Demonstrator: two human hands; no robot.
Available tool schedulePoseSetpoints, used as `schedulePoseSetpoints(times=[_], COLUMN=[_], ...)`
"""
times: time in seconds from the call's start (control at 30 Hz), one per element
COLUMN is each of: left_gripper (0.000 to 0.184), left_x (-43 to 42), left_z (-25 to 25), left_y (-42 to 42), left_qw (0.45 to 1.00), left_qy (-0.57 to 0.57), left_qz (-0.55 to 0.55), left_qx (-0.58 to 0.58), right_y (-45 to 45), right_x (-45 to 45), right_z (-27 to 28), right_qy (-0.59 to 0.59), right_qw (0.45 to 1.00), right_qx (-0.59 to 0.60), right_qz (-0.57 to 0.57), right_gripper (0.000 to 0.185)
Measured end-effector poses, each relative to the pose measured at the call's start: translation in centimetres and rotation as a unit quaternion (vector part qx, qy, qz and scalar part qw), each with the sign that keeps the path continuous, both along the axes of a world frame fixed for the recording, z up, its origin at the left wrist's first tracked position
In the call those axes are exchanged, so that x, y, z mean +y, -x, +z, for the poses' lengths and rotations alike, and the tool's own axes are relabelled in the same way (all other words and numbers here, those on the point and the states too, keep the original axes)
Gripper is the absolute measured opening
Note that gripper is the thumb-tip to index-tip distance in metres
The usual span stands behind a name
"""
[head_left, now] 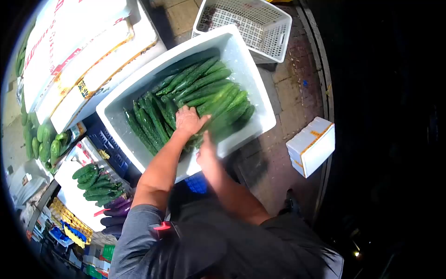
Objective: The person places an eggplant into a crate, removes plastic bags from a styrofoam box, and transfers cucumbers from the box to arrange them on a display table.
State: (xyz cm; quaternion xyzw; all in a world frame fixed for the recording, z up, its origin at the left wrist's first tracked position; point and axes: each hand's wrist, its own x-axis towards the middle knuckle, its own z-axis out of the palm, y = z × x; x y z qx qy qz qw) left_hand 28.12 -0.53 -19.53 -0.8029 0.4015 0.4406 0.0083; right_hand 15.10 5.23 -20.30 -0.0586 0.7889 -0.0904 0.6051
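Observation:
Many green cucumbers (204,83) lie in a large white foam box (260,97), some pointing right and others slanting down at the left. My left hand (189,121) rests on the cucumbers near the middle, its fingers partly spread. Lower down, my right hand (206,151) is at the near edge of the pile, smeared by motion. Whether its fingers hold anything is not clear. Several cucumbers just above it are blurred too.
An empty white plastic basket (272,35) stands beyond the box. Stacked foam boxes (83,51) rise at the left, near a board with cucumbers (97,183) and eggplants (116,214). A closed foam box (312,146) sits on the paving at the right.

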Motion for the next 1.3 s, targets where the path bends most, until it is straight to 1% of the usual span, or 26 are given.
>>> schedulePoseSetpoints(times=[0.03,0.07,0.13,0.2,0.3,0.33,0.37,0.43,0.47,0.53,0.57,0.6,0.63,0.7,0.73,0.83,0.9,0.97,1.0,1.03,1.1,1.13,1.17,1.2,1.27,1.3], left_gripper=[0.088,0.090,0.095,0.102,0.111,0.113,0.115,0.111,0.112,0.113,0.117,0.119,0.122,0.122,0.122,0.122,0.115,0.110,0.099,0.095,0.089,0.081,0.077,0.082,0.095,0.097], left_x=[0.1,0.1,0.1,-0.5,-1.4,-1.6,-1.4,-0.8,-0.8,-0.9,-1.2,-1.5,-1.5,-1.1,-0.8,-1.1,-0.9,-0.9,-0.9,-1.0,-1.7,-1.6,-0.6,-0.2,0.3,0.4], left_z=[-0.3,-0.5,-1.2,-1.4,-0.6,-0.2,0.0,-0.7,-1.0,-1.6,-1.4,-1.5,-1.6,-2.8,-3.3,-2.2,-2.2,-2.0,-2.1,-2.2,-1.7,-2.7,-5.6,-6.3,-6.8,-6.6], left_y=[0.1,0.0,-0.5,-1.5,-1.8,-1.7,-1.2,-1.2,-1.5,-2.1,-2.3,-2.6,-2.7,-2.5,-2.4,-3.0,-2.9,-3.2,-3.3,-3.6,-4.4,-4.5,-4.0,-4.0,-3.7,-3.6], left_qw=[1.000,1.000,0.999,0.998,0.991,0.987,0.991,0.992,0.989,0.982,0.977,0.971,0.964,0.966,0.966,0.939,0.936,0.922,0.903,0.890,0.859,0.862,0.860,0.847,0.847,0.849], left_qy=[0.002,0.006,-0.005,-0.012,-0.036,-0.049,-0.035,0.000,-0.007,-0.022,-0.053,-0.060,-0.068,-0.049,-0.041,-0.057,-0.049,-0.032,-0.020,-0.042,-0.087,-0.078,-0.064,-0.062,-0.057,-0.055], left_qz=[0.001,-0.005,-0.033,-0.044,-0.016,0.000,0.003,0.002,0.004,0.009,0.011,0.021,0.033,0.050,0.057,0.097,0.107,0.122,0.146,0.160,0.188,0.195,0.226,0.240,0.256,0.259], left_qx=[0.000,0.007,0.026,0.045,0.125,0.154,0.128,0.124,0.145,0.189,0.206,0.230,0.254,0.249,0.248,0.326,0.333,0.365,0.404,0.425,0.468,0.462,0.454,0.470,0.463,0.456], right_y=[0.2,-0.4,0.4,0.2,1.3,1.2,0.8,0.4,0.6,0.9,0.8,0.7,0.7,0.7,0.8,1.5,1.4,0.8,0.5,0.5,0.6,0.9,1.1,1.1,1.4,1.5], right_x=[0.7,0.6,0.7,-0.1,-0.9,-0.9,-1.4,-1.5,-1.2,-0.6,-0.6,-0.9,-1.5,-1.8,-1.8,-1.2,-1.4,-1.5,-1.7,-2.0,-2.8,-2.9,-3.0,-3.3,-3.7,-4.0], right_z=[-1.8,-2.0,-1.7,-0.1,-0.2,-0.6,-0.3,0.6,0.3,-0.3,-0.4,0.4,1.0,1.1,1.3,0.8,0.5,0.8,0.9,1.2,1.7,2.0,2.2,1.9,1.5,1.5], right_qy=[0.025,0.050,0.013,0.005,-0.071,-0.090,-0.086,-0.084,-0.041,-0.023,-0.013,-0.003,-0.020,-0.047,-0.030,0.012,0.027,0.032,0.026,0.019,0.037,0.057,0.077,0.061,0.132,0.169], right_qw=[1.000,0.998,0.994,0.987,0.961,0.958,0.960,0.964,0.962,0.957,0.954,0.955,0.956,0.943,0.945,0.942,0.931,0.940,0.941,0.942,0.953,0.957,0.958,0.964,0.939,0.921], right_qx=[0.007,0.013,-0.032,-0.072,-0.152,-0.134,-0.121,-0.095,-0.138,-0.158,-0.169,-0.172,-0.168,-0.183,-0.197,-0.240,-0.272,-0.218,-0.206,-0.192,-0.207,-0.221,-0.235,-0.215,-0.291,-0.327], right_qz=[-0.018,-0.036,-0.100,-0.140,-0.218,-0.238,-0.236,-0.234,-0.232,-0.243,-0.249,-0.241,-0.241,-0.273,-0.260,-0.235,-0.241,-0.259,-0.267,-0.274,-0.217,-0.180,-0.142,-0.141,-0.129,-0.123], right_gripper=[0.052,0.048,0.051,0.057,0.072,0.079,0.079,0.080,0.076,0.074,0.072,0.067,0.063,0.060,0.060,0.061,0.063,0.064,0.064,0.063,0.059,0.058,0.056,0.052,0.051,0.050])
